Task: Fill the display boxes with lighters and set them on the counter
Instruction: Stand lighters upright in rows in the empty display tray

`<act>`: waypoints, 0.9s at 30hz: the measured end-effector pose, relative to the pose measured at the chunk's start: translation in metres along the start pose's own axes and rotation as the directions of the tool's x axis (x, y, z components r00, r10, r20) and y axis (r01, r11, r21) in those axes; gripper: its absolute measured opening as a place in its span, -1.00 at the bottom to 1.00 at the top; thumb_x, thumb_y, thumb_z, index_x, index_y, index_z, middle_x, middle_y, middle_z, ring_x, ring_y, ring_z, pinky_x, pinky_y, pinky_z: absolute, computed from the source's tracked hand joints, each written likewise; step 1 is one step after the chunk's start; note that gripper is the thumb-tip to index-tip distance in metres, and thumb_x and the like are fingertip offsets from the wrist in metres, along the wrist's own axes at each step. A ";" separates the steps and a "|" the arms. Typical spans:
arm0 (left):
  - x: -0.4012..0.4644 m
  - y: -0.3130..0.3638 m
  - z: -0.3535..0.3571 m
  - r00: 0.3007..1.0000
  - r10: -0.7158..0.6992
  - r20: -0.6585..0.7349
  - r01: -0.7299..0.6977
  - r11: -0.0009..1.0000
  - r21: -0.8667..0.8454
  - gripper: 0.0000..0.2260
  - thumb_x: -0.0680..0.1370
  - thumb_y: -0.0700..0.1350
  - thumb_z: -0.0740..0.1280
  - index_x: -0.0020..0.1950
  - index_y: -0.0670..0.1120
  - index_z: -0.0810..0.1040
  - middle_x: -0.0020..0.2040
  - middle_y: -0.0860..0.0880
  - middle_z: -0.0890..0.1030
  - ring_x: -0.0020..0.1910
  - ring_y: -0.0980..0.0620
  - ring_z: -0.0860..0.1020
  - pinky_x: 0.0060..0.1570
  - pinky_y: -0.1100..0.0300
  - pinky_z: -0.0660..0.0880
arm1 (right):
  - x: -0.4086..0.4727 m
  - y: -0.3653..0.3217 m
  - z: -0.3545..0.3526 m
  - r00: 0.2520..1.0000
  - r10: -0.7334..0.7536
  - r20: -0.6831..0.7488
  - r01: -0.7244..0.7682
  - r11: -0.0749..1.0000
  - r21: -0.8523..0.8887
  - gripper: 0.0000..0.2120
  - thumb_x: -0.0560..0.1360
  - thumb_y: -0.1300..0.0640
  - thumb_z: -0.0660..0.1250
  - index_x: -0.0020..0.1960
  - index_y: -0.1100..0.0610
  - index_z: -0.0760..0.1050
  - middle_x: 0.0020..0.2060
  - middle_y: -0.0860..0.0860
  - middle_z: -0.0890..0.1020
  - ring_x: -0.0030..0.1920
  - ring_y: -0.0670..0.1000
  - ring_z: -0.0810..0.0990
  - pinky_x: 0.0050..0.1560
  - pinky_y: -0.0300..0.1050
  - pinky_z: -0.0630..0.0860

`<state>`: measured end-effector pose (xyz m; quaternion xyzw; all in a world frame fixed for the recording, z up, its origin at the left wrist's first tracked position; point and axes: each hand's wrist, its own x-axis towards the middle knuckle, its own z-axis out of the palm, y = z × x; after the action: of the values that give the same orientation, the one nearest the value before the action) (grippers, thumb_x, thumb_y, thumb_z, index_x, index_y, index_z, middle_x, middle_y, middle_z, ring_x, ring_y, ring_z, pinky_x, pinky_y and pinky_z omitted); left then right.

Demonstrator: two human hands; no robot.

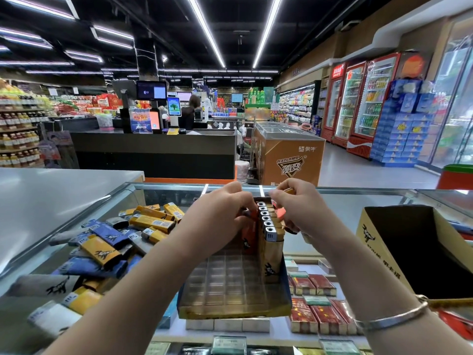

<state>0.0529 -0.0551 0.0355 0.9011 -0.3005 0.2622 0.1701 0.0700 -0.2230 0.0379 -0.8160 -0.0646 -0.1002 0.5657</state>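
A display box (234,283) with a clear gridded insert sat on the glass counter (345,208), most of its cells vacant. One upright row of yellow lighters (268,226) with silver metal tops filled its right column, and an orange lighter (252,231) stood just left of that row. Loose lighters (107,242) in yellow, blue and grey wraps, printed with a black animal figure, lay heaped flat on the glass to the box's left. A second, yellow cardboard box (378,237) stood open at the right.
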 end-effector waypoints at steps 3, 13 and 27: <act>0.000 0.000 -0.001 1.000 -0.012 -0.015 0.013 0.997 0.079 -0.82 0.46 -0.02 0.41 0.04 0.07 0.58 0.05 0.10 0.44 -0.12 0.16 0.41 -0.16 0.08 0.54 | 0.000 -0.006 -0.010 0.999 0.041 -0.027 -0.035 0.979 0.202 -0.94 0.51 0.23 0.24 -0.15 0.16 0.42 -0.32 0.09 0.47 -0.45 -0.05 0.39 -0.56 -0.26 0.30; 0.001 0.000 -0.010 0.992 -0.106 -0.075 0.072 0.930 -0.360 -0.63 0.40 0.27 0.16 0.03 0.12 0.56 -0.11 0.20 0.52 -0.18 0.23 0.53 -0.24 0.33 0.49 | -0.004 -0.015 -0.028 0.956 -0.142 0.257 -0.070 0.741 0.668 -0.60 0.25 0.50 0.19 0.03 0.23 0.41 -0.26 0.11 0.52 -0.24 0.01 0.50 -0.19 -0.15 0.48; 0.001 0.011 -0.024 0.946 -0.078 0.314 0.322 0.331 -0.887 -0.64 0.39 0.06 0.39 0.09 -0.11 0.51 -0.20 -0.06 0.63 -0.37 0.14 0.51 -0.48 0.37 0.41 | -0.017 -0.029 -0.013 0.884 -0.415 0.214 0.199 0.750 0.631 -0.94 0.21 0.09 0.41 -0.33 0.03 0.63 -0.38 -0.08 0.56 -0.30 -0.13 0.51 -0.24 -0.30 0.49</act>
<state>0.0377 -0.0525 0.0574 0.6981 -0.2979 -0.0759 0.6466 0.0460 -0.2246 0.0651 -0.5804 -0.3246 -0.0254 0.7464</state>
